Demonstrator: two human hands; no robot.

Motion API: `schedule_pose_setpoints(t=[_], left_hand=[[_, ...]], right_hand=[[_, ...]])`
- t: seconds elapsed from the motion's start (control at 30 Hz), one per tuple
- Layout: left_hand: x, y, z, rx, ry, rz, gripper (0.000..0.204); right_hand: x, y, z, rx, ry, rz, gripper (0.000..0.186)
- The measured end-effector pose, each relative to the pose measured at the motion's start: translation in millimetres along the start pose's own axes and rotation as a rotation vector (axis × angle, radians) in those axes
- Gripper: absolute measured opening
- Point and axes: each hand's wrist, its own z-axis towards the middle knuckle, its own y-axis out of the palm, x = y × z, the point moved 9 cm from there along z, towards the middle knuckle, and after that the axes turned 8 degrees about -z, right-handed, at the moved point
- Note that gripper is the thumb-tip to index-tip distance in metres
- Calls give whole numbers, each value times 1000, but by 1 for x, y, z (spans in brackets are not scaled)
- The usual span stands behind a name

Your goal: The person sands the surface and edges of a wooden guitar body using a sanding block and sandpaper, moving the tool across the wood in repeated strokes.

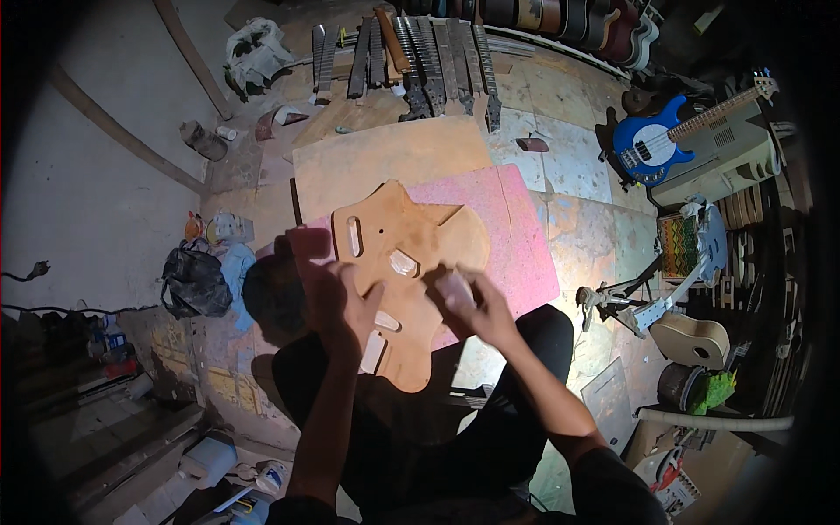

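Note:
An unpainted wooden electric guitar body (411, 306) with several cut-out cavities lies flat in front of me, over a pink board (525, 254). My left hand (346, 306) is at the body's left side, thumb and fingers apart, holding nothing. Whether its fingertips press on the wood is hard to see. My right hand (486, 311) grips a small pale block (455, 290) at the right side of the body. Motion blurs the block, so its exact kind does not show.
Several guitar necks (429, 66) lie in a row beyond a tan board (385, 149). To the right are a blue bass guitar (652, 140) and a small acoustic guitar body (691, 341). A black plastic bag (199, 280) sits at the left near the wall.

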Motion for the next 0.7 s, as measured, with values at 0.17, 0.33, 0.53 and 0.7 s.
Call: schedule_pose_setpoints(t=[0.17, 0.33, 0.53, 0.7], left_hand=[[-26, 21, 6, 124, -134, 140, 91], [-37, 34, 8, 81, -193, 73, 96], [-38, 35, 6, 111, -178, 63, 96], [-36, 36, 8, 74, -208, 96, 97]], right_hand=[[-34, -21, 45, 413, -213, -749, 55], [-46, 92, -64, 151, -364, -734, 52], [-5, 36, 22, 110, -105, -562, 50], [-28, 39, 14, 351, -134, -795, 50]])
